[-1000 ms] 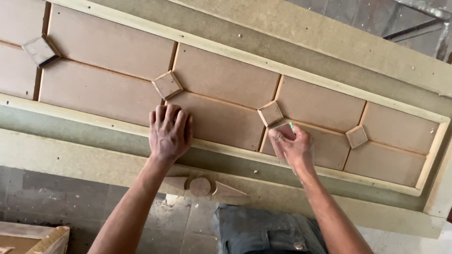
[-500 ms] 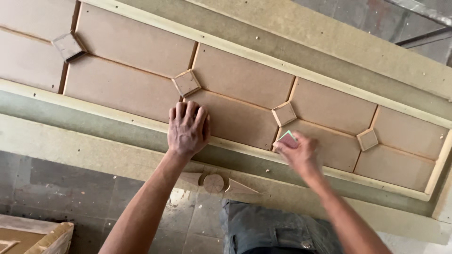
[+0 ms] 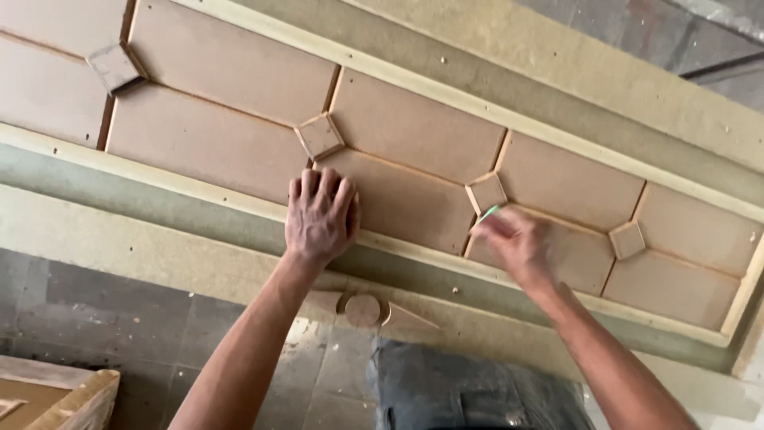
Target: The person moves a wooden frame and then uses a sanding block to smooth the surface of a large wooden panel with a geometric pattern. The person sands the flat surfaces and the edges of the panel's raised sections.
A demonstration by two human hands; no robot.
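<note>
Fibreboard panel (image 3: 398,199) under flat open left hand (image 3: 320,216); right hand (image 3: 513,239) blurred, grip unclear.

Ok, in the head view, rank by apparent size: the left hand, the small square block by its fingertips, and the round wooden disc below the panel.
1. left hand, largest.
2. square block.
3. round disc; it looks close in size to the block, so that order is unsure.

Looks like a woodworking shop: raw fibreboard panel (image 3: 239,72) under both hands, wood offcuts (image 3: 366,309) and concrete floor (image 3: 95,295) below them.
</note>
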